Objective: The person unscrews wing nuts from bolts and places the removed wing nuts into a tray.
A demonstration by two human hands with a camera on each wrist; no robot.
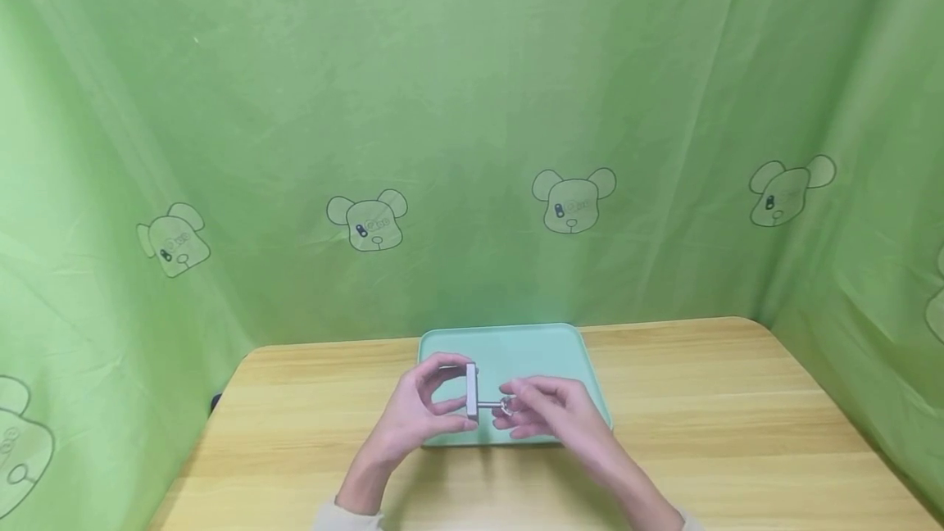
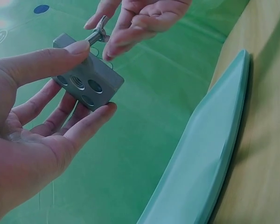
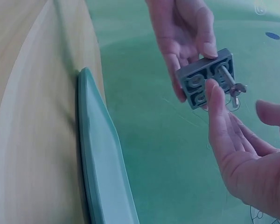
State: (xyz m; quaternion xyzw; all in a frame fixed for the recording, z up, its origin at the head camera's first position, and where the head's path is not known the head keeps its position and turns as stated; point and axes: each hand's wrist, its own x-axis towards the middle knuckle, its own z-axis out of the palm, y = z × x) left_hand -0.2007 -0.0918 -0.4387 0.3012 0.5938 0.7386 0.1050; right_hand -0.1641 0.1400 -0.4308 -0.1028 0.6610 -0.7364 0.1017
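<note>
A grey rectangular block [image 1: 471, 392] with round holes is gripped at its edges between the thumb and fingers of my left hand [image 1: 410, 410]. A metal wing screw [image 3: 236, 88] sticks out of the block's recessed side, its threaded shank running into the block and its wings at the outer end. My right hand [image 1: 558, 412] is beside the wing screw with the fingers extended. In the right wrist view its index fingertip [image 3: 212, 85] overlaps the block near the shank, and the thumb stands apart. The block's flat side, with several holes, faces the left wrist camera.
Below and behind the hands, a light green tray [image 1: 516, 342] lies on the wooden table [image 1: 310, 408]. A green curtain [image 1: 472, 105] printed with bear heads hangs behind the table and along both sides.
</note>
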